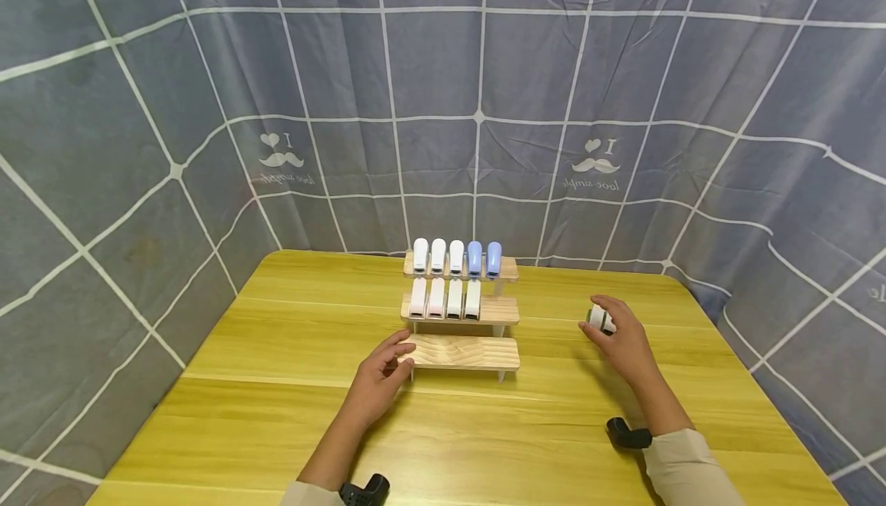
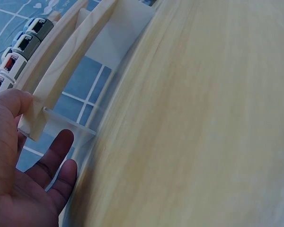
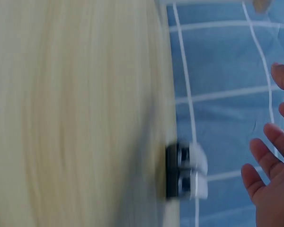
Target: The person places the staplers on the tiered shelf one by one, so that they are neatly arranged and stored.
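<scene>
A three-tier wooden display stand [image 1: 460, 352] stands on the table. My left hand [image 1: 379, 379] holds the left end of its lowest, bare board [image 2: 47, 90] between thumb and a finger, the other fingers loosely spread below. On the middle tier is a row of white mini staplers [image 1: 454, 298], some with pinkish fronts. The top tier carries white staplers [image 1: 438, 256] and two blue staplers [image 1: 493, 258]. At the right, my right hand [image 1: 623, 337] hovers with spread fingers by two white staplers with dark bases [image 3: 185, 171]. In the right wrist view the fingers are apart from them.
The yellow wood-grain table [image 1: 277, 398] extends around the stand. A grey-blue curtain with white grid lines [image 1: 429, 68] hangs behind and along both sides. Clear legs [image 2: 68, 120] support the stand's boards. A dark wrist camera [image 1: 628, 433] is strapped to the right forearm.
</scene>
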Demonstrator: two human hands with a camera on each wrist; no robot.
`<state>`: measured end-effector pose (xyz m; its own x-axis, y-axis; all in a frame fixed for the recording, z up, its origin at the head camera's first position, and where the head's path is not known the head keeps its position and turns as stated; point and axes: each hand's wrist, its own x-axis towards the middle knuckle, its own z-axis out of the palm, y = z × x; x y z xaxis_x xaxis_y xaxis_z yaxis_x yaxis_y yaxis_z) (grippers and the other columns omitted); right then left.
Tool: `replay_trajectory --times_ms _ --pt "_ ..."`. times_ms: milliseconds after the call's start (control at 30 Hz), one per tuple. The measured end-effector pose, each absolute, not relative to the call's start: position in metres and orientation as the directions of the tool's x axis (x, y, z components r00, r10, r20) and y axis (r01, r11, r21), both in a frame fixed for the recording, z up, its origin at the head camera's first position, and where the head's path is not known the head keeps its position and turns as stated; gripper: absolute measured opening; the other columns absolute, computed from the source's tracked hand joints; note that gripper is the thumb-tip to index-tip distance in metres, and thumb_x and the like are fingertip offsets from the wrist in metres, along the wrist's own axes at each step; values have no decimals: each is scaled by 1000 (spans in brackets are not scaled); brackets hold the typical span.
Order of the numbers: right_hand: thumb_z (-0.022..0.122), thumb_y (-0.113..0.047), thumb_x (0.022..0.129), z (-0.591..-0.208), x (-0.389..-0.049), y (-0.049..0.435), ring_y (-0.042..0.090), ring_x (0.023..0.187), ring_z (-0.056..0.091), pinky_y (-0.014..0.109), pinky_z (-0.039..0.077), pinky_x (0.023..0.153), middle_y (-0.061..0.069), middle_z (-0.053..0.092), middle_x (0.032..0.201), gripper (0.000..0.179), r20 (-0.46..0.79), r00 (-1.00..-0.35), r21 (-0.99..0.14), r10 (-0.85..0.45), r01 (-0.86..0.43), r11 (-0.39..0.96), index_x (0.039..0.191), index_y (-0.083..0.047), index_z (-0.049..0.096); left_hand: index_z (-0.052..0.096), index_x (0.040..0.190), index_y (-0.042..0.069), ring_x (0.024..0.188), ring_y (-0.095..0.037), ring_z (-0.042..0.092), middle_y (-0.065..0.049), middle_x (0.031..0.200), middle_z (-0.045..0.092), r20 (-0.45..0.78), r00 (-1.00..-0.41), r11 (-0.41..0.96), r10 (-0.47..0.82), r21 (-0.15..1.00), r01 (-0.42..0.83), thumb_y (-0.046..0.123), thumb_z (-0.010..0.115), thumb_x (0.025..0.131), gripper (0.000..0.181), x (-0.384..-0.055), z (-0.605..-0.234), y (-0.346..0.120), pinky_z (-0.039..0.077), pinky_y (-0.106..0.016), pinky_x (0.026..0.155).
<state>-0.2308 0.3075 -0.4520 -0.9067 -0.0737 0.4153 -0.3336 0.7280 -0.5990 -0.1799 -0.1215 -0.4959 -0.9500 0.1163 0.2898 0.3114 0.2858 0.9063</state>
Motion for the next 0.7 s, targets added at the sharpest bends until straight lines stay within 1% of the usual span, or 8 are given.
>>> replay_trajectory --times_ms 67,233,333,467,567,700 --pt "75 -12 89 -452 -232 318 48 123 46 63 42 91 29 48 138 53 414 -908 -592 -65 -322 739 134 6 53 70 120 10 109 -20 60 -6 146 52 285 -952 288 115 907 307 11 66 96 24 -179 -495 -121 50 -29 84" --pt "74 -12 90 -455 -235 340 50 123 44 64 40 92 32 45 138 57 376 -925 -585 -56 -284 759 136 9 49 70 119 8 111 -23 60 -7 146 52 286 -953 282 104 910 304 8 66 96 24 -179 -494 -121 50 -28 84" --pt "74 -13 91 -458 -236 347 51 124 42 64 40 93 33 43 139 60 340 -939 -590 -56 -259 765 139 10 46 69 119 2 110 -27 60 -12 145 52 274 -957 287 92 913 289 2 65 95 24 -172 -480 -117 49 -27 83" --pt "74 -15 91 -461 -239 353 51 125 41 64 40 95 34 42 140 63 297 -953 -592 -63 -235 771 140 11 44 69 120 3 113 -27 59 -11 146 51 258 -961 288 101 917 276 5 65 96 24 -172 -480 -118 49 -29 85" --pt "73 -19 93 -462 -243 357 52 126 40 64 39 96 35 40 142 67 249 -966 -597 -75 -213 774 143 11 41 70 120 8 115 -24 58 -7 146 51 266 -958 282 105 916 285 9 66 96 24 -179 -493 -121 49 -29 85" --pt "70 -23 95 -464 -248 363 53 131 36 65 36 99 36 32 147 73 168 -984 -639 -67 -160 752 148 9 33 69 119 3 116 -29 58 -12 145 52 274 -958 288 88 913 288 3 66 95 24 -175 -486 -116 49 -29 85"
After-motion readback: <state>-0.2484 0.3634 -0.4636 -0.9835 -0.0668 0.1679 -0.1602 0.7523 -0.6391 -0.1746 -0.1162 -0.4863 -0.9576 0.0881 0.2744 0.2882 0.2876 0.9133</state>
